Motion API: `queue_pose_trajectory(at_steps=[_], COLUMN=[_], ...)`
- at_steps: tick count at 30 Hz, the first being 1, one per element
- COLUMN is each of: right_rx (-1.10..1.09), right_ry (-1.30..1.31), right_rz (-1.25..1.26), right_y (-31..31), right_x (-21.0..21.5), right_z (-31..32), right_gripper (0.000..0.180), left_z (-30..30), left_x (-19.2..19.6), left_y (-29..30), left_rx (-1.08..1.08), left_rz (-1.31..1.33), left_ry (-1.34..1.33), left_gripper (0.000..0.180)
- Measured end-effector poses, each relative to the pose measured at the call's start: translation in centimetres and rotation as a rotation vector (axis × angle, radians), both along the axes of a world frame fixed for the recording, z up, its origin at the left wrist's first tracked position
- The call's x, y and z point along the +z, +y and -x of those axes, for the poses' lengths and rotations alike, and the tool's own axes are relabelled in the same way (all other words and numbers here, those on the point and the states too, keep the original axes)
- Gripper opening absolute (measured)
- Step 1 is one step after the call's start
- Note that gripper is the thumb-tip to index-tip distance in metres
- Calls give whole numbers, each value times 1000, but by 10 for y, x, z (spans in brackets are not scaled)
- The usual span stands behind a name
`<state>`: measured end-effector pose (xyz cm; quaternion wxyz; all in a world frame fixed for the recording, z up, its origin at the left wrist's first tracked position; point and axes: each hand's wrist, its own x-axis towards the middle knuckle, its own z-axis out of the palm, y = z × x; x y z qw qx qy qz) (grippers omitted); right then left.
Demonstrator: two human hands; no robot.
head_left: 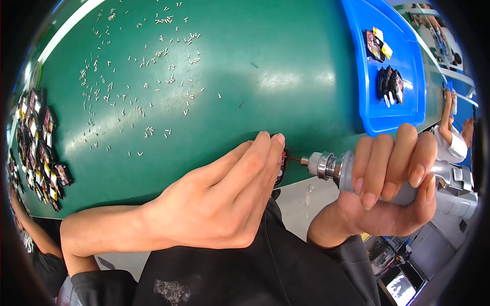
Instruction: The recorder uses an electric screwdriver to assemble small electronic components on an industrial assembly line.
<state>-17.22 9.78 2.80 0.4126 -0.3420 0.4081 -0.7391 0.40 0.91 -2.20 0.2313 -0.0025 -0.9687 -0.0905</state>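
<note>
My left hand (pixel 219 191) reaches across the near edge of the table with its fingers closed round a small black part (pixel 279 176) with a red patch. The hand covers most of that part. In my right hand (pixel 393 178) is a grey power screwdriver (pixel 323 166), held sideways with the fingers wrapped over its body. Its thin bit points left and meets the side of the black part, though the exact contact spot is too small to make out.
Many small silver screws (pixel 190 96) lie scattered over the green table (pixel 275 46). A heap of similar black parts (pixel 38 148) sits at the far left. Several more are in a blue tray (pixel 363 97) at the right. Other people (pixel 451 140) sit nearby.
</note>
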Motion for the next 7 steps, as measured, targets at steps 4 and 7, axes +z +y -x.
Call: queue_pose_trajectory(at_steps=[4,7], right_rx=[3,128], right_ry=[-27,8], right_rz=[18,-27], right_y=[-2,-8], right_x=[-2,3], right_z=[1,2], right_gripper=[18,19], left_z=[1,1], left_x=[2,0], left_y=[1,0], left_rx=[2,-8], left_rz=[15,76], left_ry=[0,13], left_gripper=[27,28])
